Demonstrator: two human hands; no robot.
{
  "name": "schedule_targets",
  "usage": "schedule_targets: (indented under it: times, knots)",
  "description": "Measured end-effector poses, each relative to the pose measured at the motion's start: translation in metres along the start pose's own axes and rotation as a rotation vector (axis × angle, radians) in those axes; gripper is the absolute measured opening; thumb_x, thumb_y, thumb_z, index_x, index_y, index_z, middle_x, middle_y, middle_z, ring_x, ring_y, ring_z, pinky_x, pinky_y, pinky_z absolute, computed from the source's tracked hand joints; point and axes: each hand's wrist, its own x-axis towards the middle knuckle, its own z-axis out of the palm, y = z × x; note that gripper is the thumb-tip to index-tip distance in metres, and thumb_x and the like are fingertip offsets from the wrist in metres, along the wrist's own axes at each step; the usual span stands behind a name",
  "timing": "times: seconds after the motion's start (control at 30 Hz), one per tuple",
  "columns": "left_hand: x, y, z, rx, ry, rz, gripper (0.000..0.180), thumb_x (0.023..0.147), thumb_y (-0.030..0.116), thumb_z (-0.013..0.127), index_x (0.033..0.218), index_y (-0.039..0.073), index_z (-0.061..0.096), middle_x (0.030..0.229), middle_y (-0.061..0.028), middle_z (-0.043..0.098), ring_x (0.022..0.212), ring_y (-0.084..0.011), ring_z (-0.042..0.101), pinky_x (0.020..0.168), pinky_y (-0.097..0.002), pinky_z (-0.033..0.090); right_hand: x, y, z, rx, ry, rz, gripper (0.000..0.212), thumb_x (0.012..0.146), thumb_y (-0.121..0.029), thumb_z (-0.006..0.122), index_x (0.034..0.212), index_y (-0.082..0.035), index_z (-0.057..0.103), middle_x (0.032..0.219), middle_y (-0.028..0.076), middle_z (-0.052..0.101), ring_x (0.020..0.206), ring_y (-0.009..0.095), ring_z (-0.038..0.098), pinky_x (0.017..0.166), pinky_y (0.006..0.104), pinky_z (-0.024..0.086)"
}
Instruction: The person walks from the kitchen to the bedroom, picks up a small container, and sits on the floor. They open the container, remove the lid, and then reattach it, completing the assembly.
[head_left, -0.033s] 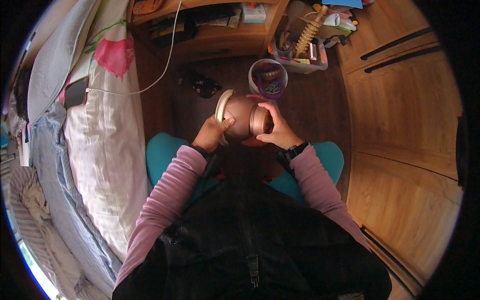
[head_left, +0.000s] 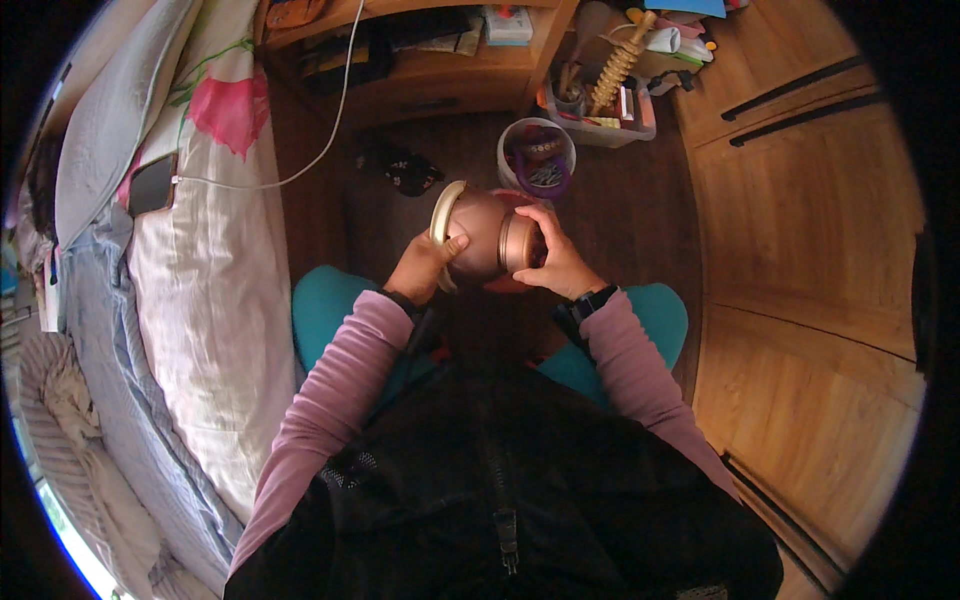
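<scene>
Lying on its side between my hands is a rounded brown vessel with a cream ring at its left end and a copper-coloured collar at its right end. My left hand grips it by the ring end, thumb pressed on the brown body. Around the collar curl the thumb and fingers of my right hand. Part of something red shows behind and below the vessel; I cannot make out what it is. The vessel is held above the floor, between my knees.
Just beyond the vessel stands a white bucket of small items. Behind it is a clear plastic box with a ridged wooden roller. A bed with a phone on a white cable flanks my left, wooden cabinets my right.
</scene>
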Motion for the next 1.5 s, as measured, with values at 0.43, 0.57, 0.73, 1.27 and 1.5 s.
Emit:
schedule_targets:
  times: [0.43, 0.57, 0.73, 1.27, 1.5]
  knots:
    - [-0.008, 0.012, 0.007, -0.080, 0.026, 0.014, 0.024, 0.086, 0.023, 0.069, 0.099, 0.005, 0.059, 0.082, 0.0012, 0.055, 0.075, -0.0097, 0.049, 0.069, -0.0263, 0.042, 0.004, -0.010, 0.009, 0.070, 0.044, 0.073, 0.096, 0.065, -0.027, 0.081, 0.142, -0.010, 0.027, 0.140, 0.014, 0.028, 0.133, 0.032, 0.026, 0.109, 0.0445, 0.029]
    - [-0.005, 0.007, 0.004, 0.023, 0.033, -0.038, 0.025, 0.086, 0.023, 0.069, 0.101, 0.005, 0.059, 0.082, 0.0007, 0.057, 0.076, -0.0096, 0.051, 0.070, -0.0266, 0.044, 0.002, -0.006, 0.010, 0.776, 0.172, 0.332, 0.097, 0.064, -0.027, 0.082, 0.142, -0.009, 0.028, 0.139, 0.012, 0.031, 0.133, 0.032, 0.026, 0.110, 0.0432, 0.027]
    - [-0.003, 0.004, 0.004, 0.019, -0.003, 0.041, 0.025, 0.086, 0.024, 0.069, 0.100, 0.005, 0.059, 0.079, 0.0005, 0.057, 0.073, -0.0096, 0.051, 0.066, -0.0260, 0.043, 0.001, 0.005, 0.008, 0.316, 0.017, 0.270, 0.095, 0.069, -0.031, 0.078, 0.143, -0.007, 0.024, 0.143, 0.011, 0.026, 0.134, 0.032, 0.026, 0.110, 0.0427, 0.027]
    - [-0.004, 0.010, 0.005, -0.111, 0.029, 0.029, 0.025, 0.086, 0.022, 0.070, 0.101, 0.005, 0.058, 0.087, -0.0006, 0.058, 0.078, -0.0109, 0.052, 0.074, -0.0285, 0.045, 0.000, 0.025, 0.014, 0.223, 0.131, 0.054, 0.101, 0.063, -0.022, 0.081, 0.145, -0.010, 0.024, 0.143, 0.018, 0.023, 0.136, 0.033, 0.021, 0.113, 0.0448, 0.020]
    - [-0.002, 0.008, -0.004, -0.090, 0.019, 0.047, 0.032, 0.087, 0.023, 0.067, 0.109, 0.004, 0.056, 0.096, -0.0033, 0.060, 0.085, -0.0147, 0.057, 0.078, -0.0296, 0.047, -0.001, 0.029, 0.009, 0.416, 0.117, 0.126, 0.094, 0.063, -0.018, 0.081, 0.142, -0.010, 0.030, 0.142, 0.014, 0.028, 0.137, 0.029, 0.024, 0.112, 0.0412, 0.022]
